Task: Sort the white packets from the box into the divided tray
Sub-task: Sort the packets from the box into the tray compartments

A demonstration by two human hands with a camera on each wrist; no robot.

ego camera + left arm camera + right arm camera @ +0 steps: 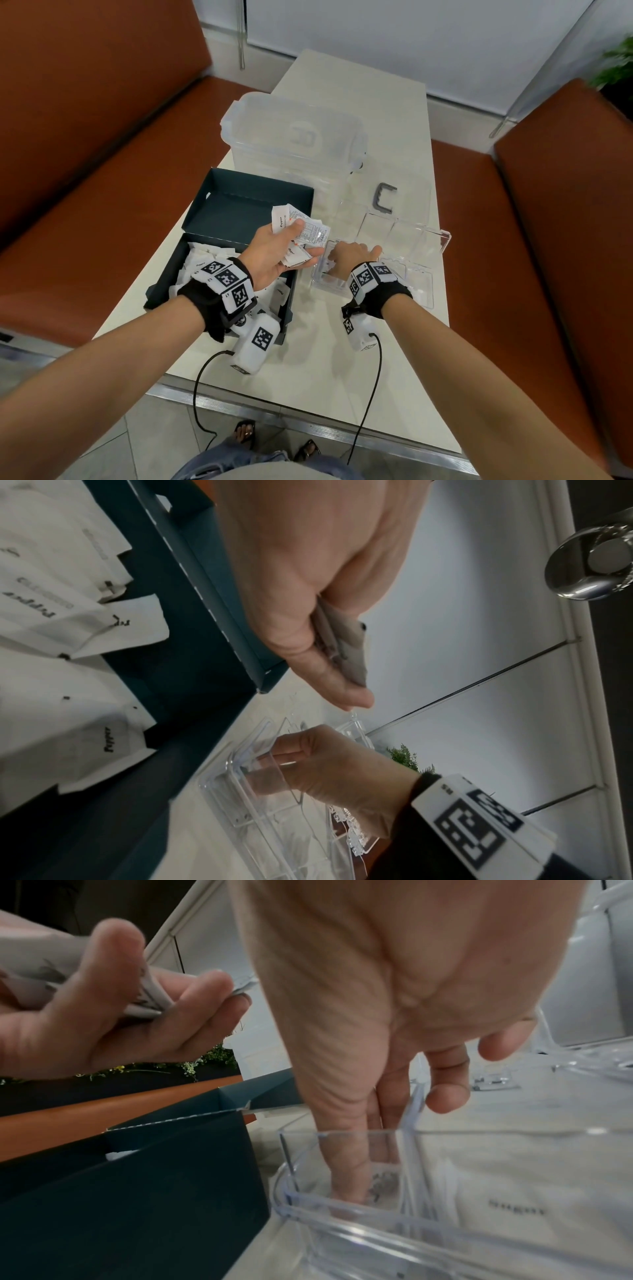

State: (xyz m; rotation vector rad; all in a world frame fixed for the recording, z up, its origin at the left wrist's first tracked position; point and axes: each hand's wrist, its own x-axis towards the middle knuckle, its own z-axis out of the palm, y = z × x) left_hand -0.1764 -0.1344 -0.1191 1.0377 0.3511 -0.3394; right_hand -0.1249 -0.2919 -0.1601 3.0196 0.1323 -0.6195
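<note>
A dark teal box (287, 310) lies open on the table with several white packets (202, 262) in it. Just above its right edge my left hand (308, 238) grips a bunch of white packets (286, 216) between thumb and fingers; the left wrist view shows their edges (349, 653). The clear divided tray (423, 236) stands to the right of the box. My right hand (330, 263) reaches down into its near-left compartment. In the right wrist view, thumb and forefinger (346, 1177) pinch a printed white packet (385, 1181) at the compartment floor. The neighbouring compartment holds more packets (514, 1204).
A large clear lidded bin (294, 137) stands behind the box. A clear lid with a grey handle (385, 198) lies behind the tray. Orange-brown benches (85, 137) flank the narrow table; its near edge (274, 404) has a metal strip.
</note>
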